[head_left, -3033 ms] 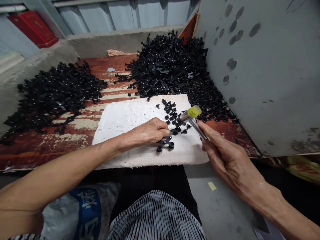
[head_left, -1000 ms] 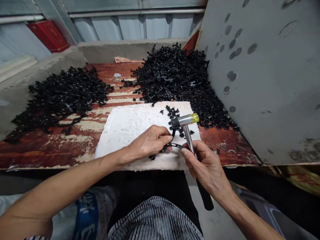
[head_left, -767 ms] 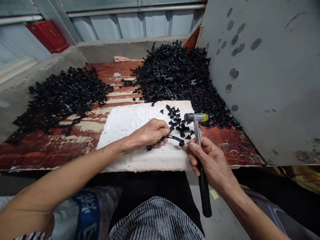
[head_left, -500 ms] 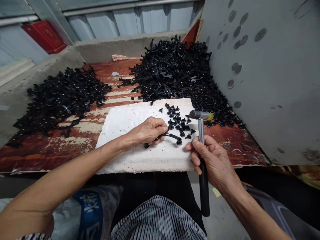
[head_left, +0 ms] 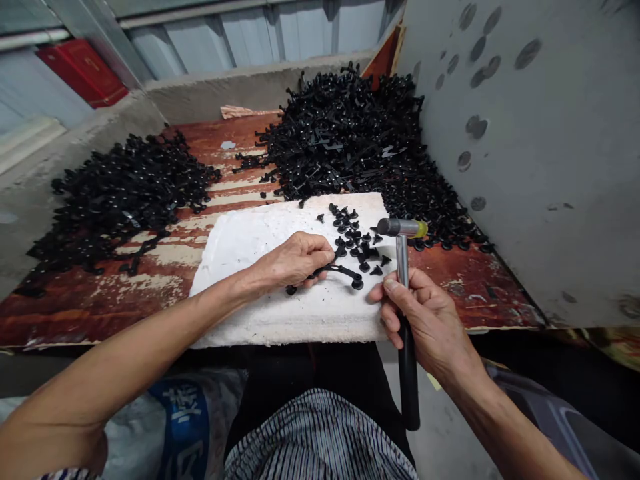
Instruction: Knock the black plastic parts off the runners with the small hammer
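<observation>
Your left hand (head_left: 295, 259) pinched a bracket (head_left: 336, 272) while your right hand (head_left: 423, 320), just beside it, gripped a hammer (head_left: 403, 267).

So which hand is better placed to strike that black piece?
Right, probably: the right hand grips the hammer, its head close beside the black piece, while the left hand pins that piece on the white slab.

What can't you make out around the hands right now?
Head view only:
- Strip: part of it lies hidden under the left hand.
- Hammer: the middle of its handle is covered by the right hand.
- Piles: single pieces are too small to tell apart.
- Bag: its print runs off the bottom edge and is unreadable.
</observation>
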`<state>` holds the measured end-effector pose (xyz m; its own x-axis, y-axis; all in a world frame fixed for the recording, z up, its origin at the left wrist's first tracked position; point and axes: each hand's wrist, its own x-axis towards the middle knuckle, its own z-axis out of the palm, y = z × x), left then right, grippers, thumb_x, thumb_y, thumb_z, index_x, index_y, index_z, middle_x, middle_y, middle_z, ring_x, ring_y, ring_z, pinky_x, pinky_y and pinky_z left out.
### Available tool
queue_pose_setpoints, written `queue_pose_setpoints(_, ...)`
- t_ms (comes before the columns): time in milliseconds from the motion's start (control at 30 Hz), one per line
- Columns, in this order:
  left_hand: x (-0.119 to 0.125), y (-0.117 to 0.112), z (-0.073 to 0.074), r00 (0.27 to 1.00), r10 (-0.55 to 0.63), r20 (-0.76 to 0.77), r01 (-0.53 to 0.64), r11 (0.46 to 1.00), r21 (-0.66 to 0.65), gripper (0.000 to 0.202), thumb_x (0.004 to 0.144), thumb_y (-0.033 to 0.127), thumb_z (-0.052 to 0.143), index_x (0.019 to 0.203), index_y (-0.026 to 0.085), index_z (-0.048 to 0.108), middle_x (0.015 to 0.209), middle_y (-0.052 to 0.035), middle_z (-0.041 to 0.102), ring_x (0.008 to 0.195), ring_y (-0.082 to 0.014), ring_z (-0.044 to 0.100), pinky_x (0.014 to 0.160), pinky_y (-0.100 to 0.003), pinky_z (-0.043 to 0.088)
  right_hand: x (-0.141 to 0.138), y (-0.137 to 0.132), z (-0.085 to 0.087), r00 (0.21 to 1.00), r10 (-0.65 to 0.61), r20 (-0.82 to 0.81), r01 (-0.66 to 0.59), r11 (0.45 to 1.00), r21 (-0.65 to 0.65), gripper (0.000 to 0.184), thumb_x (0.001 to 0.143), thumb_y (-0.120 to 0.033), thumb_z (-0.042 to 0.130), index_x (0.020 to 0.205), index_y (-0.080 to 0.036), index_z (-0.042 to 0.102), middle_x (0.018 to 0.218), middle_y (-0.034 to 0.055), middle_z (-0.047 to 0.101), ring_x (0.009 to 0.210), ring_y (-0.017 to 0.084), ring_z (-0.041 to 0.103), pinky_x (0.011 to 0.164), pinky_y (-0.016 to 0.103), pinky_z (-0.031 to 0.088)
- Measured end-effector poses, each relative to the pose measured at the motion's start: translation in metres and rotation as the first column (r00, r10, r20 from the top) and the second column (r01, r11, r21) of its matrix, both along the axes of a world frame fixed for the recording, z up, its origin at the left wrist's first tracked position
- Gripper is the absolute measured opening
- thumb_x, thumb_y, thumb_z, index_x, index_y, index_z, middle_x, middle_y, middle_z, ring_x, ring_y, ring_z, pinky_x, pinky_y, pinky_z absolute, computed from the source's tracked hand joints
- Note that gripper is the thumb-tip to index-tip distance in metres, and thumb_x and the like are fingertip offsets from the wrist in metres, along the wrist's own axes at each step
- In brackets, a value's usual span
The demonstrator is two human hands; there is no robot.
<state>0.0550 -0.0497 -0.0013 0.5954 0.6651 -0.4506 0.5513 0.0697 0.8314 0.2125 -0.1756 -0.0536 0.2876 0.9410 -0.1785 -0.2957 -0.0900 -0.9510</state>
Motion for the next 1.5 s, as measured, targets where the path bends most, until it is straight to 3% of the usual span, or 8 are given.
queue_pose_setpoints(233, -0.002, 0.005, -0.006, 0.996, -0.09, -0.025, 0.092, 0.99, 0.105, 0.023, 0.09, 0.018, 0.047, 0.067, 0.017, 0.048, 0.051, 0.0048, 0.048, 0.035, -0.0022, 0.036, 0.035, -0.016, 0.024, 0.0, 0.0, -0.002, 1.0, 0.017, 0.024, -0.017, 1.0, 0.003, 0.032, 0.079, -0.044, 0.069, 0.081, -0.02, 0.048, 0.072, -0.002, 0.065, 0.037, 0.003, 0.042, 0.028, 0.014, 0.034)
queue_pose_setpoints(400, -0.001, 0.009, -0.002, 0.989, -0.13, -0.069, 0.138, 0.981, 0.139, 0.028, 0.088, 0.017, 0.048, 0.06, 0.017, 0.047, 0.047, 0.0045, 0.045, 0.034, -0.0031, 0.034, 0.035, -0.018, 0.023, 0.004, -0.002, 0.0, 0.995, 0.074, 0.061, -0.073, 0.997, -0.026, 0.033, 0.081, -0.048, 0.065, 0.09, -0.02, 0.052, 0.072, -0.0022, 0.061, 0.038, 0.005, 0.04, 0.029, 0.016, 0.034)
queue_pose_setpoints(500, -0.001, 0.012, 0.002, 0.977, -0.168, -0.135, 0.188, 0.97, 0.154, 0.029, 0.087, 0.018, 0.049, 0.058, 0.017, 0.048, 0.043, 0.005, 0.042, 0.035, -0.0037, 0.032, 0.036, -0.018, 0.022, 0.011, -0.006, 0.006, 0.963, 0.138, 0.23, -0.128, 0.99, -0.057, 0.033, 0.087, -0.048, 0.057, 0.105, -0.019, 0.056, 0.074, -0.0009, 0.06, 0.041, 0.006, 0.038, 0.031, 0.019, 0.034)
queue_pose_setpoints(600, -0.001, 0.013, 0.003, 0.976, -0.182, -0.123, 0.2, 0.968, 0.151, 0.03, 0.086, 0.018, 0.05, 0.056, 0.018, 0.046, 0.043, 0.0054, 0.04, 0.034, -0.0039, 0.031, 0.036, -0.019, 0.02, 0.018, -0.007, 0.01, 0.86, 0.124, 0.494, -0.117, 0.992, -0.046, 0.042, 0.09, -0.043, 0.054, 0.124, -0.019, 0.055, 0.074, 0.0011, 0.06, 0.046, 0.008, 0.04, 0.036, 0.02, 0.033)
queue_pose_setpoints(667, -0.001, 0.013, 0.001, 0.979, -0.185, -0.091, 0.195, 0.973, 0.121, 0.032, 0.087, 0.018, 0.049, 0.055, 0.019, 0.045, 0.042, 0.0053, 0.039, 0.034, -0.004, 0.031, 0.035, -0.019, 0.019, 0.022, -0.006, 0.01, 0.821, 0.115, 0.559, -0.109, 0.993, -0.044, 0.046, 0.09, -0.041, 0.053, 0.13, -0.018, 0.054, 0.073, 0.0016, 0.059, 0.047, 0.009, 0.04, 0.037, 0.02, 0.032)
queue_pose_setpoints(800, -0.001, 0.011, 0.0, 0.988, -0.151, -0.033, 0.153, 0.986, 0.064, 0.035, 0.09, 0.02, 0.047, 0.056, 0.019, 0.045, 0.044, 0.0049, 0.04, 0.033, -0.0033, 0.031, 0.036, -0.019, 0.019, 0.023, -0.004, 0.006, 0.875, 0.093, 0.474, -0.09, 0.995, -0.03, 0.045, 0.09, -0.043, 0.051, 0.129, -0.02, 0.054, 0.074, -0.0002, 0.057, 0.045, 0.009, 0.037, 0.035, 0.021, 0.031)
queue_pose_setpoints(967, -0.003, 0.011, -0.001, 0.99, -0.139, -0.032, 0.142, 0.983, 0.118, 0.033, 0.09, 0.019, 0.048, 0.058, 0.019, 0.045, 0.045, 0.005, 0.041, 0.034, -0.0034, 0.032, 0.036, -0.019, 0.021, 0.022, -0.003, 0.004, 0.952, 0.048, 0.301, -0.04, 0.999, -0.031, 0.045, 0.087, -0.044, 0.056, 0.126, -0.022, 0.052, 0.074, -0.0027, 0.055, 0.044, 0.008, 0.037, 0.033, 0.02, 0.033)
queue_pose_setpoints(1500, -0.004, 0.012, -0.006, 0.978, -0.197, -0.06, 0.206, 0.934, 0.293, 0.029, 0.086, 0.016, 0.047, 0.058, 0.018, 0.04, 0.047, 0.0062, 0.037, 0.04, -0.003, 0.029, 0.042, -0.018, 0.019, 0.023, -0.004, 0.003, 0.957, 0.035, 0.289, -0.029, 0.999, -0.026, 0.047, 0.087, -0.044, 0.057, 0.128, -0.021, 0.05, 0.07, -0.0038, 0.054, 0.044, 0.008, 0.036, 0.033, 0.019, 0.033)
